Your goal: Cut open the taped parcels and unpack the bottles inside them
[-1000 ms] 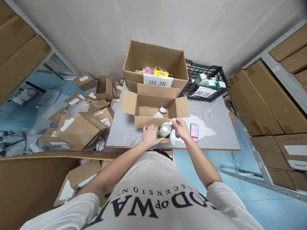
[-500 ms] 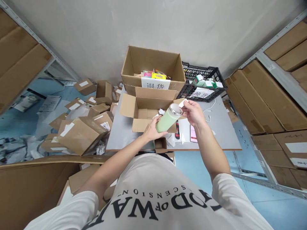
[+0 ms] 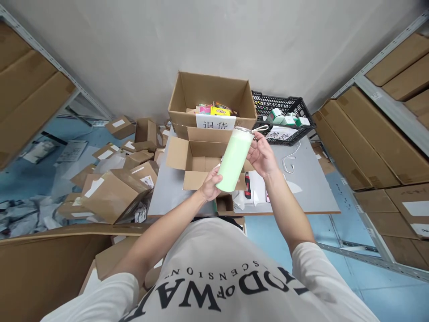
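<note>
Up in front of the chest, the pale green bottle is raised above the near edge of the grey table, tilted with its clear cap toward the far right. The left hand is clenched around the bottle's lower end, thumb and fingers wrapped about its base. The right hand cups the upper part from the right side, and its fingers pinch the thin white loop at the cap; how firmly it presses on the body itself is hard to tell from this angle.

Just beyond the bottle an open shipping carton sits on the table with its flaps spread. Farther back stands a larger cardboard box holding colourful packets, with a white paper label on its front. To its right is a black plastic crate with small green and white cartons inside. A small open box rests at the near table edge below the bottle, and a black and red tool lies beside it on white paper. Many taped parcels lie heaped on the floor to the left.
</note>
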`<move>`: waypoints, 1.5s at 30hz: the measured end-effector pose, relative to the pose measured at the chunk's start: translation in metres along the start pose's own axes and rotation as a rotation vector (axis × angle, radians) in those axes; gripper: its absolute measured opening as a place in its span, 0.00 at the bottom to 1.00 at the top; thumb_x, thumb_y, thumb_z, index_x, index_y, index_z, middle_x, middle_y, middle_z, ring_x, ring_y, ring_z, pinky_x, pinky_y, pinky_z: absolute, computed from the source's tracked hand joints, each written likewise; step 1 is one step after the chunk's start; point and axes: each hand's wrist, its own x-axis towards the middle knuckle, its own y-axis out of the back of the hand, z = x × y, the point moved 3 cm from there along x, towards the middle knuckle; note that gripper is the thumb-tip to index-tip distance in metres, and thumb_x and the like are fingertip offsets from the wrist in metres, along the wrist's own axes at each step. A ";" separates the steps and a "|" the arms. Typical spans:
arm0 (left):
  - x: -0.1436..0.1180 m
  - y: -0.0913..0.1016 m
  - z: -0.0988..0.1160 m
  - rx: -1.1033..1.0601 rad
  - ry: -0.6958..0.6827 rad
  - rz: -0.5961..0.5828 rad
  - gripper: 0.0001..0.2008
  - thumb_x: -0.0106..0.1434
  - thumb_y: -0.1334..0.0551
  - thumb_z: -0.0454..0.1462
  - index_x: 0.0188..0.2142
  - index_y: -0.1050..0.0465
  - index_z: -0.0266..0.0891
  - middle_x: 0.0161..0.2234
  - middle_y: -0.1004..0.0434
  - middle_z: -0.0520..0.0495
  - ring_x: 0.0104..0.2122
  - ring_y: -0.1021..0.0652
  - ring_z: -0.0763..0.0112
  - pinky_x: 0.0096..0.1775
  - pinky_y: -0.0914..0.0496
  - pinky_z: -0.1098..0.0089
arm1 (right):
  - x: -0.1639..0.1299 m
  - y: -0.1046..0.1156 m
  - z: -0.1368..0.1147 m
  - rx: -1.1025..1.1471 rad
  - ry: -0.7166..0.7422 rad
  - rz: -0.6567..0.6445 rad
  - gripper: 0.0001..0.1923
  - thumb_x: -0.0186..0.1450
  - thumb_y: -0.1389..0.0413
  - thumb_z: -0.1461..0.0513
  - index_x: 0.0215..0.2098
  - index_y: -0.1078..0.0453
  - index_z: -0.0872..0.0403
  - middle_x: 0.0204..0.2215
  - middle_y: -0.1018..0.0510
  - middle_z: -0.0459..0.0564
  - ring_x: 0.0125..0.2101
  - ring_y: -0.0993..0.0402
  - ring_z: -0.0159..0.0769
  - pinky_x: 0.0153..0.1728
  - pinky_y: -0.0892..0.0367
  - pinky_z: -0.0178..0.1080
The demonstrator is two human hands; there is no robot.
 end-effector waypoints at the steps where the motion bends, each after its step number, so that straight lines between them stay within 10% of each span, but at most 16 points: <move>1: -0.002 -0.002 0.000 -0.044 0.062 -0.044 0.36 0.47 0.35 0.55 0.50 0.33 0.34 0.44 0.23 0.35 0.41 0.22 0.50 0.41 0.29 0.55 | 0.001 -0.001 0.003 -0.014 -0.008 -0.012 0.27 0.55 0.42 0.42 0.48 0.36 0.43 0.42 0.23 0.46 0.41 0.26 0.39 0.38 0.30 0.43; 8: -0.011 -0.007 -0.008 -0.208 0.302 -0.104 0.35 0.53 0.46 0.56 0.50 0.30 0.31 0.46 0.24 0.33 0.41 0.22 0.50 0.41 0.29 0.56 | 0.008 -0.003 0.024 -0.019 -0.046 -0.071 0.35 0.52 0.42 0.40 0.53 0.37 0.45 0.49 0.25 0.50 0.46 0.27 0.44 0.40 0.30 0.46; 24: -0.021 0.006 -0.016 0.324 -0.121 0.323 0.34 0.42 0.27 0.43 0.48 0.37 0.40 0.47 0.27 0.42 0.46 0.25 0.61 0.47 0.30 0.61 | 0.013 0.016 0.033 -0.041 -0.085 0.102 0.26 0.51 0.37 0.47 0.45 0.34 0.46 0.43 0.23 0.46 0.37 0.25 0.37 0.31 0.30 0.37; 37: -0.036 -0.007 -0.023 -0.225 0.220 0.065 0.31 0.54 0.39 0.53 0.50 0.33 0.36 0.45 0.24 0.36 0.46 0.23 0.48 0.49 0.31 0.49 | 0.004 0.004 0.016 0.001 -0.031 -0.150 0.41 0.50 0.44 0.35 0.55 0.38 0.46 0.49 0.25 0.54 0.46 0.27 0.48 0.41 0.30 0.51; 45: -0.035 -0.001 -0.022 -0.114 0.097 0.179 0.33 0.46 0.28 0.47 0.50 0.35 0.41 0.50 0.28 0.41 0.49 0.26 0.54 0.50 0.30 0.53 | 0.011 0.012 0.023 0.003 -0.009 -0.030 0.32 0.49 0.38 0.41 0.47 0.32 0.47 0.47 0.24 0.50 0.45 0.26 0.44 0.42 0.29 0.45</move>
